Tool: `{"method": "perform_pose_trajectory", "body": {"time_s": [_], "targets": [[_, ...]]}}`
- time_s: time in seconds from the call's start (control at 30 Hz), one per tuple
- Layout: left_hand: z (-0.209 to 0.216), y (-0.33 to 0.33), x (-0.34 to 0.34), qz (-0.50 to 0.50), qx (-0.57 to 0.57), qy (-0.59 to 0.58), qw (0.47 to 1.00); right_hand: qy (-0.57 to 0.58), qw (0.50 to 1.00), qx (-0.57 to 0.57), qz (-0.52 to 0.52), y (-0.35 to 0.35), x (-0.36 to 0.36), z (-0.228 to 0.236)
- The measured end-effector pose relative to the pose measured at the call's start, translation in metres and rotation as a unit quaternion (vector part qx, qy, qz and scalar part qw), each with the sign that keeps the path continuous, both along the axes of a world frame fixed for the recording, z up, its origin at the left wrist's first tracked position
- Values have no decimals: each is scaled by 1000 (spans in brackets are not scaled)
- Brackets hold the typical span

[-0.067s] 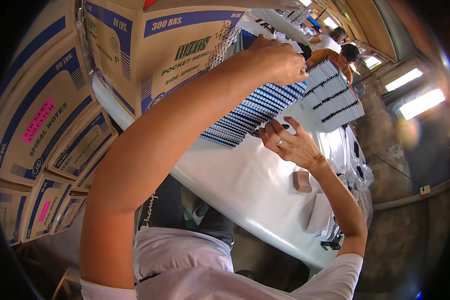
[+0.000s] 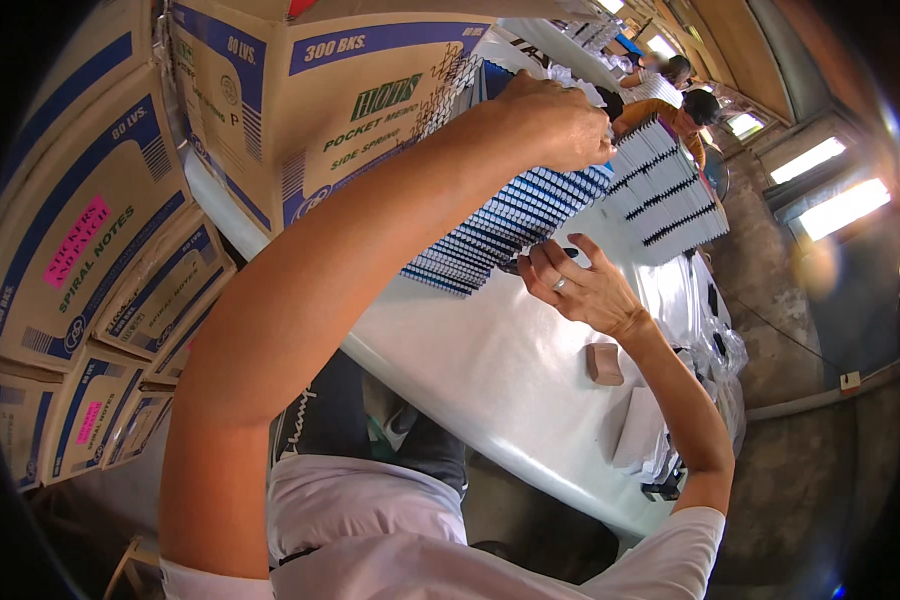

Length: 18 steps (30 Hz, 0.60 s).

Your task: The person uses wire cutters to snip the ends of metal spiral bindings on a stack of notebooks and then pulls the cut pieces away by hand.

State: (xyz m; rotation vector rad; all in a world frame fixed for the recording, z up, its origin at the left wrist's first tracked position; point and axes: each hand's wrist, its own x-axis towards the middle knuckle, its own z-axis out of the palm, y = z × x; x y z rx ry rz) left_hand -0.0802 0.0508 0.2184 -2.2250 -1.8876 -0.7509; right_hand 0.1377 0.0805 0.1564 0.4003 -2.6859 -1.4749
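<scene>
Left grip (image 2: 560, 125): rested on notebooks (image 2: 535, 217), hold unclear
Right grip (image 2: 582, 287): dark object (image 2: 572, 253) held
Notebooks: seemingly being steadied; even pressure needed next

Blue-and-white spiral notebooks (image 2: 505, 228) lie tightly stacked, bound edges showing in rows, on the white table (image 2: 470, 345).

Left hand (image 2: 558, 125) forward, right hand (image 2: 587, 290) half-curled

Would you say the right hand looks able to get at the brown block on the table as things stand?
Probably yes: the brown block sits uncovered on the white table close to the right hand, though a dark object seemingly held there might need setting down first.
</scene>
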Motion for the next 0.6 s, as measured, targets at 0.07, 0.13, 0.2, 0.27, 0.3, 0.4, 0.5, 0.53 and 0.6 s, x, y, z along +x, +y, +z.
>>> {"method": "perform_pose_trajectory", "body": {"time_s": [0.07,0.13,0.2,0.27,0.3,0.4,0.5,0.53,0.6], "targets": [[0,0,0,-3,-8,0,1000,4,1000,7,8,2,1,-3],[2,1,0,-5,-25,0,1000,5,1000,4,10,-1,-2,0],[-1,2,0,-11,-5,-2,1000,6,999,-31,-41,-8,-3,-2],[-2,1,-2,-7,5,-11,1000,9,985,-99,-143,-19,0,-17],[-2,-2,-2,-3,6,-20,1000,15,977,-101,-187,-22,4,-30],[-2,-1,-1,-2,1,-16,1000,33,966,-115,-230,-33,8,-38],[0,-3,-1,4,-6,0,1000,42,987,-76,-137,-34,1,-1],[2,-2,1,1,-9,7,1000,47,993,-47,-96,-30,2,6],[1,-4,-1,0,-15,-11,1000,30,996,-3,-87,-17,8,1]]}}
